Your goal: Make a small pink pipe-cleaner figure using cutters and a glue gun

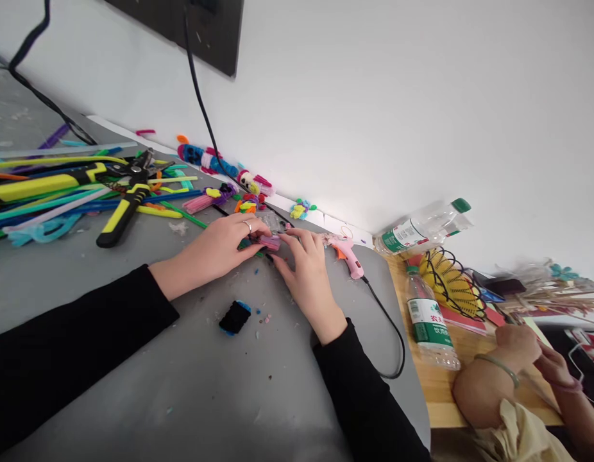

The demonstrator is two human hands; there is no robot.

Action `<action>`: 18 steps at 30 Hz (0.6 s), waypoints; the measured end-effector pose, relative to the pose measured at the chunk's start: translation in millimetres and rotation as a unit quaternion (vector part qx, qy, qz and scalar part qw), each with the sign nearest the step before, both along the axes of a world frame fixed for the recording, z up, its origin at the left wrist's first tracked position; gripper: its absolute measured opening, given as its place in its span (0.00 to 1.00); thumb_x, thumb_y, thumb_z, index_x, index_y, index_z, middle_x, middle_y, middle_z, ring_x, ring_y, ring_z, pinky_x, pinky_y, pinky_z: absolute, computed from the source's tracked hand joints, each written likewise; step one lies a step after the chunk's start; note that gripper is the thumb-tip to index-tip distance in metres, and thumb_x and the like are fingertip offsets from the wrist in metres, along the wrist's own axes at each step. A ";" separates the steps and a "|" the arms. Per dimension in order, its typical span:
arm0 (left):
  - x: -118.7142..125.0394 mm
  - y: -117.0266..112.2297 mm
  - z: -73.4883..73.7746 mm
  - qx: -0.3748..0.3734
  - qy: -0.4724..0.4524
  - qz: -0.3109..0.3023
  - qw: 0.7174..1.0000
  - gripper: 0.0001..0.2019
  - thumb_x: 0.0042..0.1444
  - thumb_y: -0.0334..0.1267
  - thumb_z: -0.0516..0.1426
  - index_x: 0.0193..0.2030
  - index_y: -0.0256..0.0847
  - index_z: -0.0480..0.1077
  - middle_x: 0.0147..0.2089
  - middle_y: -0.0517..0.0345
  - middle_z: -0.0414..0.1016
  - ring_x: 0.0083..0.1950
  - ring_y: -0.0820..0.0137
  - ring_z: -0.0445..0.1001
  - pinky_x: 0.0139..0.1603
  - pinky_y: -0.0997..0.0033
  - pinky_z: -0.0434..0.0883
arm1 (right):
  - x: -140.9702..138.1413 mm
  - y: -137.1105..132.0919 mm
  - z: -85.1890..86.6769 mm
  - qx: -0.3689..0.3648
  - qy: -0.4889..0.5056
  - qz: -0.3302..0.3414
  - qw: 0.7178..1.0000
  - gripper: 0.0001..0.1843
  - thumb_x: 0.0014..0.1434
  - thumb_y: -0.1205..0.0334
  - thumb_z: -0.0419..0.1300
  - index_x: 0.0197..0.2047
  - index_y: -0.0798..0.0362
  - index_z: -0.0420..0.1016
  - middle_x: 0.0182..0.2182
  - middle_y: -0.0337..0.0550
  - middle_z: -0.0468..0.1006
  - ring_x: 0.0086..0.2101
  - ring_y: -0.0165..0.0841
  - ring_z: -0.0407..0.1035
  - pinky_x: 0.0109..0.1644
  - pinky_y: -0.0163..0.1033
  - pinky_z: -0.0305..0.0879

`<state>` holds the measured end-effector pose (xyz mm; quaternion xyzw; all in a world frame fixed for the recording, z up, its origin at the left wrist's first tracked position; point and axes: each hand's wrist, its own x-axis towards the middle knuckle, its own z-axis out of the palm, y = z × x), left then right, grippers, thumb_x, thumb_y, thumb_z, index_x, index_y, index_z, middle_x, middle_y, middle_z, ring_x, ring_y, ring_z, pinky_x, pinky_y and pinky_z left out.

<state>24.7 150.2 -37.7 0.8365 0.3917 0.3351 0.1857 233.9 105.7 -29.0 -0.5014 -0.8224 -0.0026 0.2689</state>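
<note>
Pink fuzzy piece: lies on the grey bench towards its far edge, between the fingertips of both hands.
Long axis: roughly 9 to 3 o'clock across the view, the 3 o'clock end tipped a little downward.
Left hand: reaches in from 9 o'clock with the palm down and a ring on one finger. The piece sits at its 3 o'clock, and the thumb and fingertips are closed together on that near end.
Right hand: comes up from 5 o'clock, with the piece at about its 11 o'clock. The fingers lie close together over the other end, but from here I cannot tell whether they pinch it or only press it down.
Nearer hand: neither, as both touch the piece, one at each end.
Black fuzzy piece: lies alone on the bench with a blue edge showing, at 6 o'clock from the hands and apart from them.
Glue gun: pink, just beside the right hand at its 2 o'clock, with its cord trailing off towards 5 o'clock.
Pliers: yellow and black, well apart at 10 o'clock, lying on a spread of coloured pipe cleaners.
Co-worker's hands: at 4 o'clock, over a wooden table past the standing bottle, and clear of this work.
</note>
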 end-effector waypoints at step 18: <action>-1.7 0.7 -16.0 0.053 0.014 -0.037 0.998 0.21 0.73 0.47 0.49 0.49 0.38 0.81 0.47 0.47 0.80 0.48 0.58 0.79 0.48 0.61 0.76 | 0.4 1.1 -0.5 0.012 -0.025 0.026 0.999 0.10 0.73 0.62 0.57 0.52 0.51 0.79 0.51 0.53 0.79 0.53 0.45 0.68 0.57 0.53 0.71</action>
